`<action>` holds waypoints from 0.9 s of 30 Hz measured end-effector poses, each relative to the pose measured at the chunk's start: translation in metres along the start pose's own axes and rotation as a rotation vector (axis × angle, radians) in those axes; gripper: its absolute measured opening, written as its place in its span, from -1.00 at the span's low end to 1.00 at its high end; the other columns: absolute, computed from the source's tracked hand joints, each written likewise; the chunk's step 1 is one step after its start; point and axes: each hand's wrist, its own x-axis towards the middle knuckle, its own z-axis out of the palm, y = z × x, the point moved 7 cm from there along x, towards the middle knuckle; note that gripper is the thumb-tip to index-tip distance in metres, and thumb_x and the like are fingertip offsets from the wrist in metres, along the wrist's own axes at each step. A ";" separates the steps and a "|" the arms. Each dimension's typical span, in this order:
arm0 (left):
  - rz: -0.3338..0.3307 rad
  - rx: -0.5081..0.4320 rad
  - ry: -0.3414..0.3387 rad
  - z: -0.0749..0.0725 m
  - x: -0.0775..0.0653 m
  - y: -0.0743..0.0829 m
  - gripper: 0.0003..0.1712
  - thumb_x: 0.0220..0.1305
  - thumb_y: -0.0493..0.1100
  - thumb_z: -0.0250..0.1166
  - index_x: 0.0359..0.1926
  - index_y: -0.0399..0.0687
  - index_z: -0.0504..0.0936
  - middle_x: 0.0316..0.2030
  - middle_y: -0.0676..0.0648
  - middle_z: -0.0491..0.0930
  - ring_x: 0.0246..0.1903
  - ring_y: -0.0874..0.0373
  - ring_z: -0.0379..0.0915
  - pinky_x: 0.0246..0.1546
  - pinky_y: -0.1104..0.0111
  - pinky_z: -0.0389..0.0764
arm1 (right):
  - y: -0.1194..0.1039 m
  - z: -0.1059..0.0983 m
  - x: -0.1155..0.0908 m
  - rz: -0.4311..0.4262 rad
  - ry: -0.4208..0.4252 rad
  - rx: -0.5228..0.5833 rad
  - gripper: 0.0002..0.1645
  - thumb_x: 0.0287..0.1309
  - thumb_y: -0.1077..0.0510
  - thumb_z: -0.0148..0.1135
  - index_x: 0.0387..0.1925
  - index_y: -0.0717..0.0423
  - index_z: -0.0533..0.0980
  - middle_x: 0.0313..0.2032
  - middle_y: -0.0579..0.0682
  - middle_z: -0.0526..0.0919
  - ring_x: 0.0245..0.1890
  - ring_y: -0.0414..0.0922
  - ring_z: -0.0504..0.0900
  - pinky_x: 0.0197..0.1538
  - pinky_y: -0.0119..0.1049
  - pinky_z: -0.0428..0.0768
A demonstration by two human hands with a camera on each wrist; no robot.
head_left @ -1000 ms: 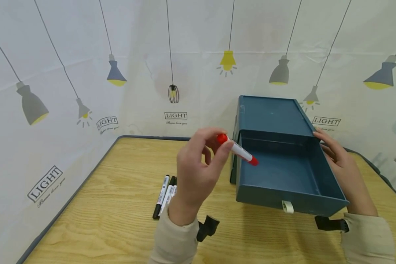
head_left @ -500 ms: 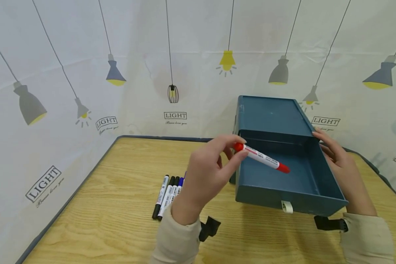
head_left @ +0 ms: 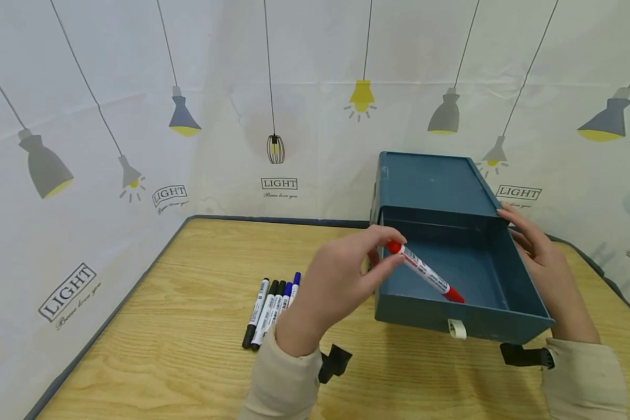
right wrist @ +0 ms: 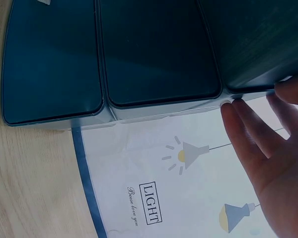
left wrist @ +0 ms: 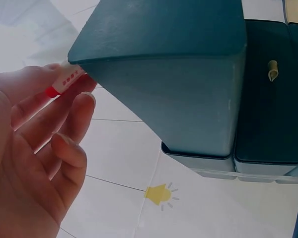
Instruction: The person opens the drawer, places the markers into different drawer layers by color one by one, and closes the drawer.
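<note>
A white marker with red ends slants down inside an open blue drawer. My left hand pinches its upper red end between thumb and index finger, while the lower end reaches near the drawer's floor; whether it touches cannot be told. In the left wrist view the drawer's side hides part of the marker. The drawer is pulled out of the top of a blue drawer cabinet. On its right, my right hand touches the cabinet's side edge with extended fingers, the thumb against the drawer wall.
Several white markers with black and blue caps lie side by side on the wooden table, left of my left hand. Shut lower drawers show beneath the open one. A lamp-printed cloth hangs behind the table.
My left hand has moved right and down with the red marker, taking it from above the drawer's left side into the drawer. The right hand and cabinet have stayed put.
</note>
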 end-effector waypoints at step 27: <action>-0.013 0.026 -0.168 0.020 -0.002 -0.002 -0.81 0.22 -0.10 0.13 -0.14 0.06 0.51 -0.40 0.21 0.46 -0.67 0.40 0.14 -0.68 0.59 0.21 | -0.003 0.001 0.000 0.010 -0.002 0.046 -0.43 0.33 0.16 -0.17 0.33 -0.17 0.06 0.35 -0.22 -0.08 0.21 0.24 0.13 -0.18 0.34 0.28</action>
